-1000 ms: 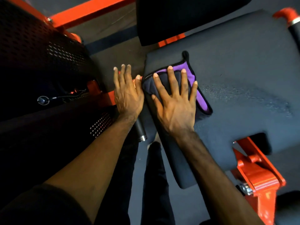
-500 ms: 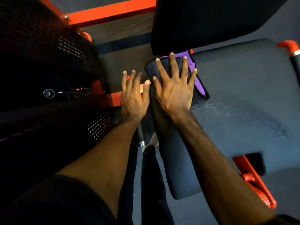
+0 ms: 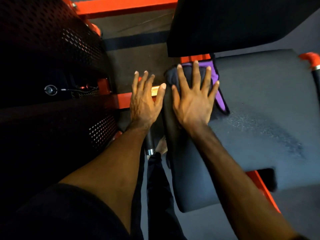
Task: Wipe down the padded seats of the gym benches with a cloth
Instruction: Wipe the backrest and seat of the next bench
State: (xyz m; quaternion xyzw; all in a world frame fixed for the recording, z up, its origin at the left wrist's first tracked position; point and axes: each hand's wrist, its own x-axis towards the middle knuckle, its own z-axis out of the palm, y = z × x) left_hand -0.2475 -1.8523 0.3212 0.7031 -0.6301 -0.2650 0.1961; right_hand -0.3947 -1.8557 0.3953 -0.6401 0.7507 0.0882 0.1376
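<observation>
The right hand (image 3: 193, 101) lies flat on the cloth (image 3: 215, 78), fingers (image 3: 197, 75) straight and spread, pressing it onto the padded seat (image 3: 259, 118) at the seat's far left corner, just below the backrest pad (image 3: 233, 23). Purple cloth edges show beyond the fingertips and past the little finger. The left hand (image 3: 144, 101) rests beside the seat's left edge, fingers straight and apart, holding nothing.
</observation>
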